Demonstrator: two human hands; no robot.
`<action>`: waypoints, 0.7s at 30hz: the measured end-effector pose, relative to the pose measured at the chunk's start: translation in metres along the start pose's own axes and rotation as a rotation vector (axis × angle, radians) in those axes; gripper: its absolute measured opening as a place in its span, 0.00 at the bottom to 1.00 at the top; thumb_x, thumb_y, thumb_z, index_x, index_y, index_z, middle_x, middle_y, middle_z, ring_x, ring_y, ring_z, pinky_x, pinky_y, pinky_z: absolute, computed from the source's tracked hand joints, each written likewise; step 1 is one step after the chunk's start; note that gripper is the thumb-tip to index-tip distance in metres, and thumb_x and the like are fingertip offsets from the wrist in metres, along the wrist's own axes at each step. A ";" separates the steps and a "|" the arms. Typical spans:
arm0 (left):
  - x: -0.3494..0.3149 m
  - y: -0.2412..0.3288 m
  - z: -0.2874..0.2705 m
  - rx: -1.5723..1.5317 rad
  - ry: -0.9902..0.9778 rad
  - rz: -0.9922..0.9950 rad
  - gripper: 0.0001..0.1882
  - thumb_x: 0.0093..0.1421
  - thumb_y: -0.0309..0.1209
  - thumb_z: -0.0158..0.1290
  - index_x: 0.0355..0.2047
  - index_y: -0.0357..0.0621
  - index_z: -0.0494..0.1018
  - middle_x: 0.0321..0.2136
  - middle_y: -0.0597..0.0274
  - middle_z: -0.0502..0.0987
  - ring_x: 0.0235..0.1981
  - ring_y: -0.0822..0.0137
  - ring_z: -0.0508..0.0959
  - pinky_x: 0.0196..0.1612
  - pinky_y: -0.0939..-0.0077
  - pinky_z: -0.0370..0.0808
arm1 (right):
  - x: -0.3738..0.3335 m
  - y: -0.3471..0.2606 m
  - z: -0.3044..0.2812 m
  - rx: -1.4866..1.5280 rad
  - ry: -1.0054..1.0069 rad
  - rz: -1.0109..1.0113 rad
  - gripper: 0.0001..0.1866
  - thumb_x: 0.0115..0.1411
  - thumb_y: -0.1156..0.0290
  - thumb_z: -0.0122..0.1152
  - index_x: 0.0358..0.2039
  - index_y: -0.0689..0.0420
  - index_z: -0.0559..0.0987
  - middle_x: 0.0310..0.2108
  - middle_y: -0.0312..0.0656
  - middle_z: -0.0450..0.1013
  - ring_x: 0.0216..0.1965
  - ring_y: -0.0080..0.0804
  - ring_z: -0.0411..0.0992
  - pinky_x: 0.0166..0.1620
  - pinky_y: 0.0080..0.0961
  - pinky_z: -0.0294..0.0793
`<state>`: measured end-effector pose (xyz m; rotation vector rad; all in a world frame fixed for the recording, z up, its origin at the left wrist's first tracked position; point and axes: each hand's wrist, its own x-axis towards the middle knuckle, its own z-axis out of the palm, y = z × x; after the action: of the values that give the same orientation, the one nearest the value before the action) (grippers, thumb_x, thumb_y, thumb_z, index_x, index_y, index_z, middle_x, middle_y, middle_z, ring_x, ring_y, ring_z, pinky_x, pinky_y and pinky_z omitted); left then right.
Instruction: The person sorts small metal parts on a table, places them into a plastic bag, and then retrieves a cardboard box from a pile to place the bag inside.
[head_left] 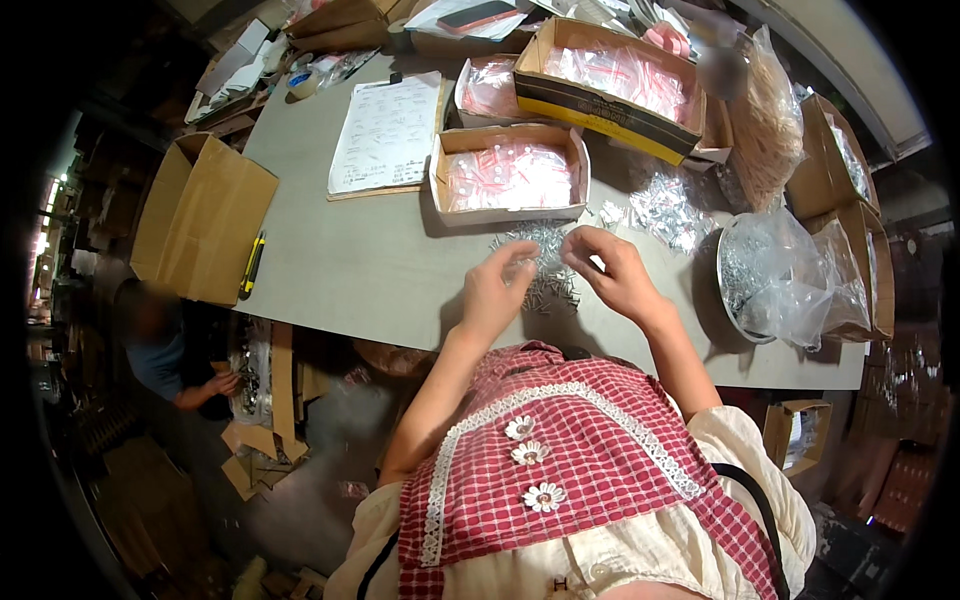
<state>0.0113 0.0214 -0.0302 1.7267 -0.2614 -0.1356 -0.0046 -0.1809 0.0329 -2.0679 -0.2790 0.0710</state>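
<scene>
Both my hands hover over a loose pile of small grey metal screws or pins (550, 290) near the table's front edge. My left hand (492, 295) is at the pile's left side, its fingers curled in toward the thumb. On the other side, my right hand (617, 275) has its fingers bent and drawn together. Whatever is between the fingertips is too small or too clear to make out. Just beyond the pile sits an open white-edged box (437, 185) holding small clear bags with red strips (510, 175).
A larger box (600, 118) of bags stands behind. To the right are loose small parts (672, 210) and a metal bowl (735, 325) with plastic over it. Leftward lie a written sheet (385, 135), a cardboard box (205, 220) and a yellow cutter (252, 265). Another person (160, 345) works lower left.
</scene>
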 end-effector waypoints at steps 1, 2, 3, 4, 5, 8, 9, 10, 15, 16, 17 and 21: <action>0.001 0.008 0.000 -0.084 -0.045 -0.036 0.12 0.61 0.25 0.54 0.45 0.35 0.75 0.35 0.59 0.81 0.36 0.74 0.79 0.39 0.80 0.76 | -0.001 0.002 0.003 0.003 0.045 -0.108 0.07 0.60 0.74 0.60 0.38 0.62 0.75 0.30 0.41 0.75 0.30 0.28 0.73 0.34 0.25 0.72; 0.002 0.017 0.000 -0.169 -0.089 -0.073 0.11 0.61 0.25 0.54 0.44 0.34 0.75 0.33 0.60 0.81 0.34 0.75 0.79 0.37 0.81 0.76 | -0.001 0.002 0.003 0.095 0.016 -0.028 0.07 0.60 0.74 0.61 0.37 0.62 0.75 0.29 0.40 0.75 0.30 0.25 0.73 0.33 0.24 0.72; 0.002 0.033 -0.001 -0.249 -0.121 -0.137 0.08 0.62 0.27 0.53 0.38 0.35 0.76 0.28 0.63 0.79 0.28 0.79 0.76 0.29 0.86 0.73 | 0.000 0.001 0.003 0.187 -0.019 0.048 0.08 0.60 0.73 0.61 0.37 0.62 0.75 0.29 0.38 0.75 0.30 0.23 0.72 0.33 0.23 0.71; 0.002 0.034 -0.001 -0.228 -0.129 -0.155 0.07 0.62 0.27 0.53 0.37 0.36 0.76 0.27 0.63 0.79 0.26 0.80 0.75 0.27 0.86 0.72 | 0.001 0.001 0.004 0.280 -0.053 0.124 0.08 0.60 0.73 0.61 0.37 0.62 0.75 0.28 0.37 0.75 0.30 0.20 0.71 0.33 0.22 0.71; 0.002 0.034 -0.002 -0.207 -0.138 -0.173 0.07 0.62 0.27 0.53 0.36 0.36 0.76 0.26 0.64 0.79 0.25 0.80 0.75 0.25 0.86 0.71 | 0.002 0.004 0.006 0.275 -0.051 0.128 0.09 0.60 0.71 0.63 0.37 0.62 0.75 0.28 0.34 0.74 0.29 0.16 0.70 0.32 0.19 0.70; 0.001 0.029 -0.004 -0.181 -0.135 -0.179 0.06 0.62 0.28 0.53 0.32 0.37 0.75 0.22 0.65 0.78 0.19 0.81 0.71 0.20 0.88 0.67 | 0.000 -0.006 0.009 0.292 -0.062 0.132 0.09 0.60 0.69 0.63 0.36 0.60 0.75 0.27 0.34 0.74 0.28 0.17 0.70 0.31 0.18 0.70; 0.000 0.030 -0.004 -0.153 -0.134 -0.178 0.06 0.62 0.28 0.53 0.31 0.37 0.75 0.23 0.65 0.78 0.19 0.82 0.71 0.20 0.88 0.66 | 0.000 -0.004 0.010 0.363 -0.111 0.192 0.09 0.61 0.68 0.63 0.36 0.60 0.75 0.27 0.33 0.74 0.28 0.18 0.70 0.31 0.19 0.71; 0.000 0.030 -0.004 -0.126 -0.132 -0.176 0.06 0.62 0.28 0.53 0.31 0.38 0.75 0.23 0.65 0.78 0.19 0.82 0.71 0.20 0.88 0.66 | 0.000 0.000 0.012 0.435 -0.161 0.252 0.09 0.61 0.67 0.62 0.35 0.59 0.76 0.27 0.33 0.74 0.28 0.18 0.70 0.31 0.19 0.71; 0.001 0.019 -0.003 -0.291 -0.191 -0.275 0.06 0.62 0.29 0.53 0.32 0.38 0.75 0.23 0.65 0.78 0.20 0.81 0.72 0.21 0.87 0.66 | 0.003 0.021 0.012 0.691 -0.301 0.367 0.07 0.61 0.67 0.59 0.32 0.58 0.76 0.26 0.32 0.72 0.26 0.20 0.71 0.29 0.21 0.71; 0.002 0.016 -0.003 -0.340 -0.208 -0.297 0.06 0.62 0.29 0.53 0.32 0.39 0.75 0.23 0.65 0.78 0.21 0.80 0.73 0.21 0.87 0.66 | 0.003 0.023 0.012 0.711 -0.323 0.378 0.07 0.61 0.68 0.59 0.31 0.58 0.75 0.26 0.32 0.72 0.26 0.20 0.70 0.28 0.20 0.70; 0.002 0.014 -0.002 -0.397 -0.228 -0.323 0.07 0.62 0.30 0.53 0.32 0.39 0.75 0.23 0.65 0.78 0.22 0.79 0.74 0.22 0.87 0.67 | 0.002 0.026 0.012 0.730 -0.344 0.388 0.07 0.61 0.68 0.58 0.31 0.57 0.75 0.25 0.32 0.71 0.25 0.19 0.69 0.27 0.20 0.69; 0.008 0.011 0.001 -0.427 -0.250 -0.327 0.06 0.61 0.30 0.53 0.32 0.40 0.75 0.23 0.65 0.78 0.22 0.79 0.74 0.22 0.86 0.67 | -0.002 0.032 0.017 0.908 -0.285 0.420 0.06 0.60 0.68 0.58 0.29 0.56 0.75 0.22 0.30 0.68 0.22 0.18 0.65 0.24 0.19 0.64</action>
<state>0.0182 0.0167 -0.0189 1.3133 -0.1183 -0.6070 -0.0041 -0.1815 -0.0035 -1.1724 0.0340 0.6322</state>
